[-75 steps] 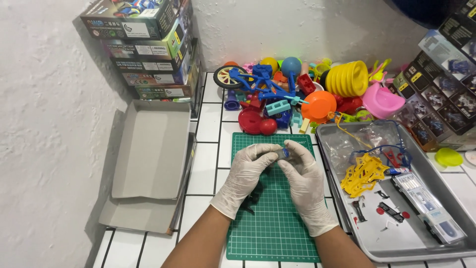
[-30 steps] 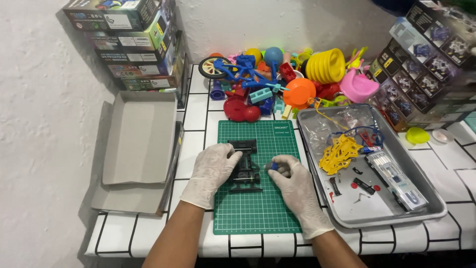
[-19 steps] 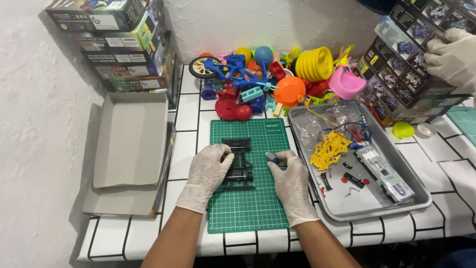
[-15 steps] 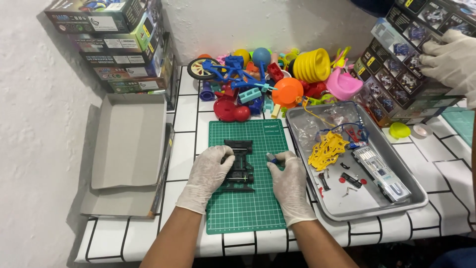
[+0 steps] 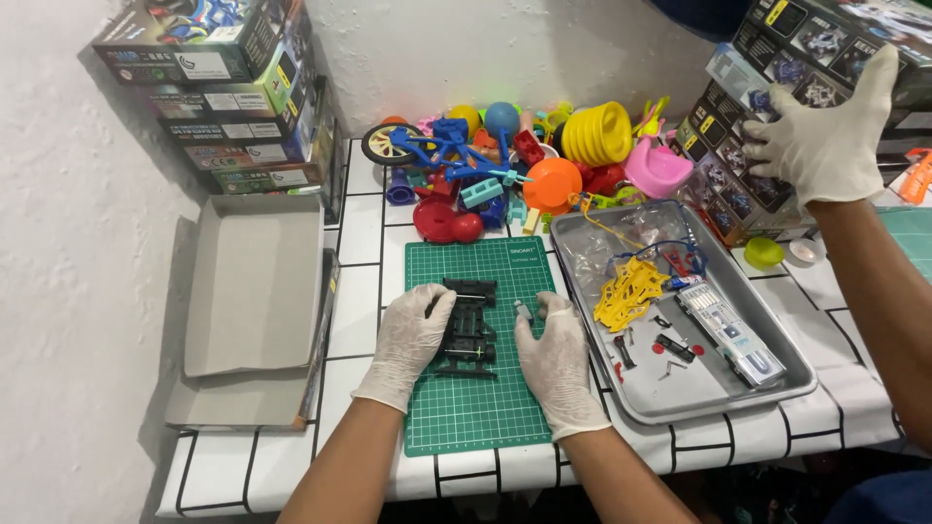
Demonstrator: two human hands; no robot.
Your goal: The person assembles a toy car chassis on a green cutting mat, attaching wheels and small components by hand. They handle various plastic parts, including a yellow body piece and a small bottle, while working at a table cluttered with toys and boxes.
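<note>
The left hand (image 5: 413, 340) rests its grip against the left side of a black toy chassis (image 5: 470, 328) lying flat on the green cutting mat (image 5: 476, 408); the right hand (image 5: 558, 359) pinches a small grey part (image 5: 524, 311) just at the chassis's three o'clock. That part looks easy to fumble and could roll off into the metal tray (image 5: 767, 388) at three o'clock or off the bench (image 5: 364, 228). At ten o'clock stands a stack of printed boxes (image 5: 238, 92), an open grey carton (image 5: 254, 286) below; at two o'clock another person's gloved hand (image 5: 825, 136) rests on dark boxes (image 5: 738, 175), which might topple.
</note>
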